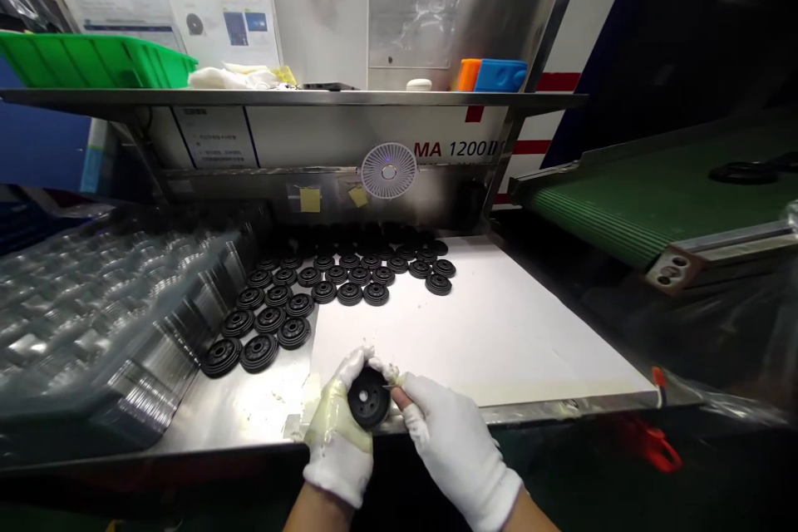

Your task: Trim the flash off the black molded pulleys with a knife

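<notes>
My left hand (337, 424), in a white glove, grips a round black ribbed part (367, 397) at the near edge of the metal worktable (237, 407). My right hand (445, 432), also gloved, is closed in a pinch on a small thin tool whose tip touches the part's right side; the tool is too small to name. Several identical black round parts (324, 287) lie in rows on the table and on the white sheet (486, 332) beyond my hands.
A stack of clear plastic trays (93, 324) fills the left. A green conveyor belt (654, 199) runs at the right. A shelf above holds a green bin (93, 58), white gloves and orange and blue blocks (492, 75). A small fan (388, 170) hangs below. Red-handled tool (654, 440) at right edge.
</notes>
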`<state>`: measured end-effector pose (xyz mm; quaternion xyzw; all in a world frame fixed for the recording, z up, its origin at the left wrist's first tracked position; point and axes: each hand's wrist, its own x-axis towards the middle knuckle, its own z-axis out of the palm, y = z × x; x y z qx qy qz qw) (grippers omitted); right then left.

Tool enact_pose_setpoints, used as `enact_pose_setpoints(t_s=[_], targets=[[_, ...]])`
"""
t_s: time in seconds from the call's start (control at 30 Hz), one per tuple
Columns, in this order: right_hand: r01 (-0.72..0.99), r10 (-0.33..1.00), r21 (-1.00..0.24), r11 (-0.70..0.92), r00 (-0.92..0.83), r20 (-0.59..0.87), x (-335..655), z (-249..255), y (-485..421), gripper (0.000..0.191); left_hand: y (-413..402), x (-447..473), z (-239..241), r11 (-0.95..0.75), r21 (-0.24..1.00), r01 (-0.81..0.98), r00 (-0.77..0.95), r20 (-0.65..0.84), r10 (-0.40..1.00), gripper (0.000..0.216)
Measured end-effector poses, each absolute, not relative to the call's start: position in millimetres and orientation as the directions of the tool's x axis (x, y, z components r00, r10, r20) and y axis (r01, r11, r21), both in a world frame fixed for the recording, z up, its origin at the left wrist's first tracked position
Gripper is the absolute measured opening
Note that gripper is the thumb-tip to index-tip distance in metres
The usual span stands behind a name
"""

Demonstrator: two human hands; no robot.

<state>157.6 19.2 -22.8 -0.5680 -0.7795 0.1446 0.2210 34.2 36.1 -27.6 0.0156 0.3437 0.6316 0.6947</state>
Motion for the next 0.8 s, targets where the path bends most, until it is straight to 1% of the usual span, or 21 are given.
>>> enact_pose_setpoints(t_s=[0.17,0.3,0.4,0.47,0.53,0.67,0.7,0.73,0.8], targets=[[0.831,0.956,-0.473,0.293,-0.24,0.17,157,-26,16,0.02,34,36,-23,0.183,0.426,-0.886,-0.015,-0.421,0.907,0.005],[0.833,0.955,-0.468,0.296,-0.253,0.153,153,-31,10,0.023,35,36,-27,0.177,0.412,-0.894,-0.014,-0.42,0.907,0.004],[0.831,0.952,-0.466,0.305,-0.263,0.156,147,-38,4,0.025,39,35,-27,0.097,0.398,-0.912,-0.072,-0.39,0.918,0.004],[0.836,0.956,-0.466,0.291,-0.243,0.162,143,-42,2,0.026,41,35,-25,0.058,0.387,-0.92,-0.111,-0.401,0.909,0.003],[0.831,0.959,-0.481,0.28,-0.225,0.171,141,-43,2,0.027,42,35,-23,0.066,0.4,-0.914,-0.118,-0.417,0.901,0.007],[0.785,0.948,-0.532,0.317,-0.248,0.199,144,-42,6,0.025,35,31,-22,0.175,0.442,-0.88,-0.016,-0.395,0.918,0.032],[0.78,0.948,-0.539,0.316,-0.245,0.202,146,-41,7,0.024,33,29,-23,0.191,0.446,-0.875,0.005,-0.384,0.923,0.035],[0.784,0.951,-0.54,0.306,-0.232,0.203,147,-41,8,0.024,31,28,-25,0.195,0.447,-0.873,0.017,-0.371,0.928,0.036],[0.802,0.958,-0.527,0.282,-0.205,0.2,149,-41,9,0.023,30,26,-27,0.192,0.431,-0.882,0.034,-0.346,0.938,0.03]])
